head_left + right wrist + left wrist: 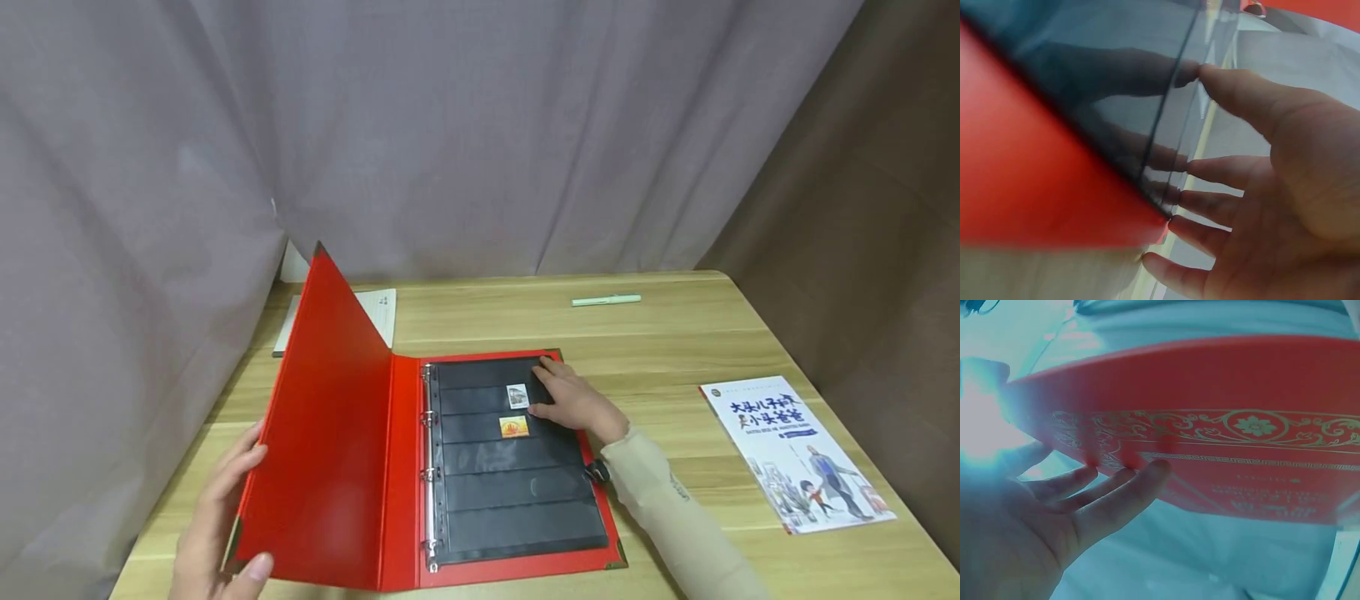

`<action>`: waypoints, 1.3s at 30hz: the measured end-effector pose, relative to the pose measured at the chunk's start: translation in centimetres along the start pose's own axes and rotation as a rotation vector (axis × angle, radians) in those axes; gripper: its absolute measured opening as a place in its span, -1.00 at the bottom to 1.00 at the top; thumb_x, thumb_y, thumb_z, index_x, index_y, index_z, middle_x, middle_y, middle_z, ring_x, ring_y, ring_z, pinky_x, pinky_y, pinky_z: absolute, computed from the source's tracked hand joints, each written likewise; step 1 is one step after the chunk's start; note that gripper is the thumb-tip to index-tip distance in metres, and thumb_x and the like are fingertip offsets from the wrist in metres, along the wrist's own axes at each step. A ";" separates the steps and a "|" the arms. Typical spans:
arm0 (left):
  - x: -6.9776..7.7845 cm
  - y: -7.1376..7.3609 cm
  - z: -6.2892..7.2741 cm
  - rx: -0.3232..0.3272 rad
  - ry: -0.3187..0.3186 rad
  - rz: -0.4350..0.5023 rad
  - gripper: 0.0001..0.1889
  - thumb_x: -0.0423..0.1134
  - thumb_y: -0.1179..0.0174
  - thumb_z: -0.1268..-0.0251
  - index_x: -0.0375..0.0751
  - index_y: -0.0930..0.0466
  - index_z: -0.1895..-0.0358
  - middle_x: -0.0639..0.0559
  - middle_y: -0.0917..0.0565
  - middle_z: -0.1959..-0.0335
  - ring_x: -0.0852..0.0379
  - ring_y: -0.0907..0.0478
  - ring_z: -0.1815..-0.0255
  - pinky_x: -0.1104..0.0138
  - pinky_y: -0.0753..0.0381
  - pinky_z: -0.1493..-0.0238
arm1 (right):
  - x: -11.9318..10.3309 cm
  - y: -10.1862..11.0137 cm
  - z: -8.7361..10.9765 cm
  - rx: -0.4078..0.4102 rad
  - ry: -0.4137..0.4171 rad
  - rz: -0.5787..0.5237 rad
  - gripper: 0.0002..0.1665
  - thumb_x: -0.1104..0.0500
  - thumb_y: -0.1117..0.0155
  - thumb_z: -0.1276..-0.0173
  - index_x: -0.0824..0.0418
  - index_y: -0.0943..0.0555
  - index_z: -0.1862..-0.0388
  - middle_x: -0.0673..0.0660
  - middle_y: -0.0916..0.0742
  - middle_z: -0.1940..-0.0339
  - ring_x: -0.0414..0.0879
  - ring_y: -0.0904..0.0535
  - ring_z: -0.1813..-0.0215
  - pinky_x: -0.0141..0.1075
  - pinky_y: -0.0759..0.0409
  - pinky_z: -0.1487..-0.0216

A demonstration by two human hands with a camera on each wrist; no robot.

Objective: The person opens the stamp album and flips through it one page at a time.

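A red ring binder (pixel 405 467) with brass corners lies opened, its front cover (pixel 322 433) raised at an angle. My left hand (pixel 217 508) is at the cover's left edge; in the left wrist view its extended fingers (pixel 1116 500) press the outer face, printed with gold floral patterns. My right hand (pixel 577 400) rests at the upper right of the black pocket page (pixel 517 492), fingertips on it. Beside its thumb sits a white stamp (pixel 517 396), with a yellow-orange stamp (pixel 514 427) below. Right wrist view: spread fingers (pixel 1216 172) meet the glossy page, which reflects them.
A lined notepad (pixel 378 312) lies partly behind the raised cover. Towards the back is a pale green pen (pixel 606 300). A white picture book (pixel 795 454) lies on the wooden table (pixel 652 333) at right. Grey curtains (pixel 465 142) hang behind and along the sides.
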State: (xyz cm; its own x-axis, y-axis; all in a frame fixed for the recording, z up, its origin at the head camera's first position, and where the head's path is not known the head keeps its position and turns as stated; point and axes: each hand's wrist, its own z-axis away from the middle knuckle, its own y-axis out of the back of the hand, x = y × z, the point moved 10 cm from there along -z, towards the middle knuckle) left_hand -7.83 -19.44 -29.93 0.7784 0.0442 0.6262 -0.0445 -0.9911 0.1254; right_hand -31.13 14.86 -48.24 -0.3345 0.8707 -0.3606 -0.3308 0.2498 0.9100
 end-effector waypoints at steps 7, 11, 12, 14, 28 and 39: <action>-3.0 4.4 4.0 0.003 0.288 0.008 -0.24 -0.55 0.13 -0.21 -0.41 -0.02 -0.57 -0.07 -0.08 -0.61 0.13 -0.13 -0.49 0.51 -0.30 -0.24 | 0.1 0.0 0.2 0.015 0.045 0.082 -0.07 -0.13 -0.28 -0.46 0.45 -0.24 -0.53 0.45 -0.22 -0.57 0.43 -0.09 -0.55 0.29 -0.21 -0.41; -4.3 6.5 6.5 0.020 0.474 0.025 -0.20 -0.62 0.22 -0.27 -0.30 0.12 -0.63 -0.03 0.04 -0.64 0.18 -0.19 -0.43 0.54 -0.35 -0.11 | -0.1 -0.2 0.0 0.022 0.092 0.153 -0.06 -0.19 -0.22 -0.48 0.45 -0.24 -0.52 0.46 -0.25 -0.55 0.43 -0.14 -0.53 0.33 -0.27 -0.34; -4.5 6.9 6.9 0.030 0.491 0.048 -0.20 -0.63 0.25 -0.29 -0.27 0.13 -0.63 -0.01 0.05 -0.65 0.19 -0.21 -0.41 0.54 -0.36 -0.10 | -0.1 -0.3 0.0 0.021 0.099 0.169 -0.06 -0.21 -0.20 -0.49 0.44 -0.24 -0.53 0.45 -0.25 -0.56 0.42 -0.14 -0.53 0.34 -0.28 -0.33; -4.6 7.8 7.3 0.041 0.489 0.053 -0.23 -0.63 0.29 -0.32 -0.26 0.13 -0.64 0.02 0.02 -0.65 0.22 -0.23 -0.41 0.54 -0.31 -0.15 | -0.1 -0.5 -0.1 0.018 0.110 0.188 -0.05 -0.23 -0.15 -0.50 0.44 -0.22 -0.54 0.45 -0.24 -0.56 0.42 -0.13 -0.53 0.35 -0.27 -0.33; -5.8 13.3 11.2 0.227 0.708 -0.226 -0.42 -0.48 0.25 -0.59 -0.05 -0.21 -0.59 0.40 -0.49 -0.31 0.30 -0.55 0.48 0.40 -0.40 0.63 | 0.6 -0.8 0.2 0.013 0.087 0.156 -0.06 -0.21 -0.15 -0.52 0.45 -0.19 -0.55 0.45 -0.21 -0.58 0.41 -0.09 -0.55 0.35 -0.21 -0.37; -4.8 15.6 13.0 0.767 0.827 -0.703 -0.65 -0.26 -0.18 -0.49 -0.29 -0.64 -0.23 0.76 -0.56 0.21 0.73 -0.51 0.18 0.75 -0.40 0.20 | 0.2 -0.6 0.4 0.036 0.100 0.135 -0.09 -0.14 -0.16 -0.54 0.47 -0.18 -0.54 0.46 -0.20 -0.58 0.43 -0.10 -0.55 0.39 -0.21 -0.34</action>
State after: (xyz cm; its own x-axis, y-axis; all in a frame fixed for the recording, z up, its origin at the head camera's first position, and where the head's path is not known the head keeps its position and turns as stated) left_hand -4.13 -36.74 -41.05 -0.1297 0.3650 0.9219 0.7825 -0.5333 0.3212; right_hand -30.66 15.04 -48.81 -0.4602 0.8515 -0.2514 -0.2457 0.1500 0.9577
